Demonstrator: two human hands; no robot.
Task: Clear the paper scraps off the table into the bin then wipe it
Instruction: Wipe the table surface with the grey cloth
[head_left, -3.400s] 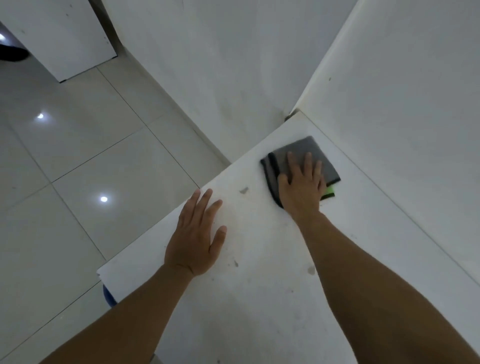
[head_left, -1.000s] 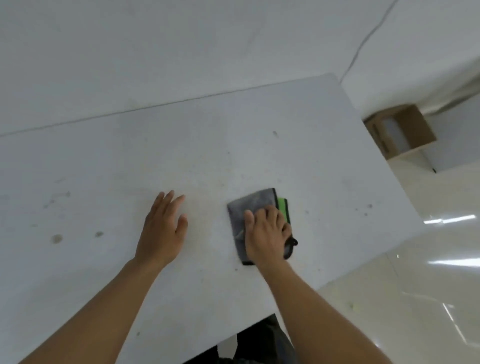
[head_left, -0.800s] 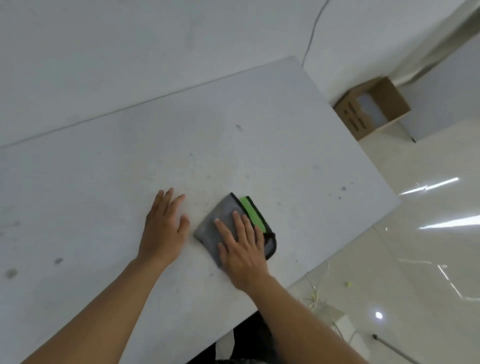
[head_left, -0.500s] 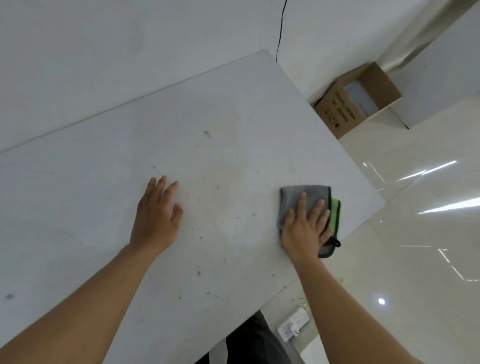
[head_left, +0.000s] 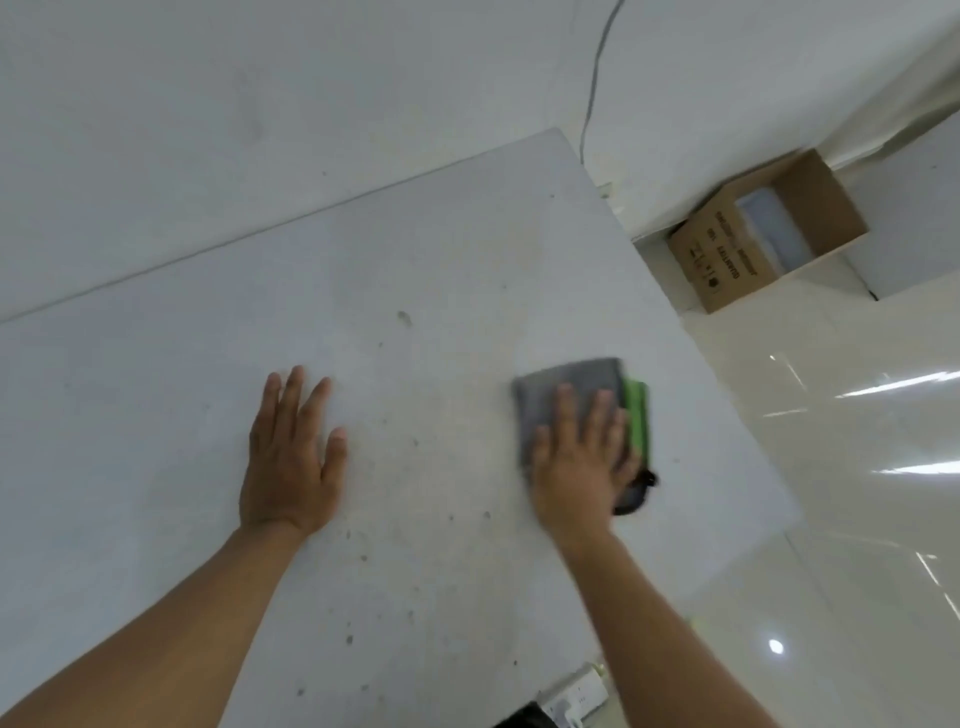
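- My right hand (head_left: 579, 457) lies flat on the cloth (head_left: 571, 379), fingers straight and slightly spread, palm pressing down; no finger curls round the fabric.
- The cloth is a folded grey pad with a green layer showing along its right side and a dark trim at its near right corner. It lies flat on the table (head_left: 415, 249), near the table's right edge, and is somewhat motion-blurred.
- My left hand (head_left: 291, 457) rests palm down on the bare tabletop, fingers straight and close together, thumb out to the right. It holds nothing.
- The two hands are well apart, with a stretch of speckled surface between them.
- The table is white and shows small dark specks and marks, densest between my forearms and toward the near edge. One larger mark (head_left: 404, 318) sits farther out, beyond the gap between the hands.
- The table's far edge meets a white wall (head_left: 260, 104).
- A thin cable (head_left: 592, 104) runs down the wall toward the table's far right corner.
- An open cardboard box (head_left: 727, 260) stands on the floor (head_left: 857, 467) past that corner, with printed text on its side and a pale lining inside. Its contents cannot be made out.
- The floor is glossy pale tile with light reflections.
- A white power strip (head_left: 574, 693) shows below the near edge of the table.
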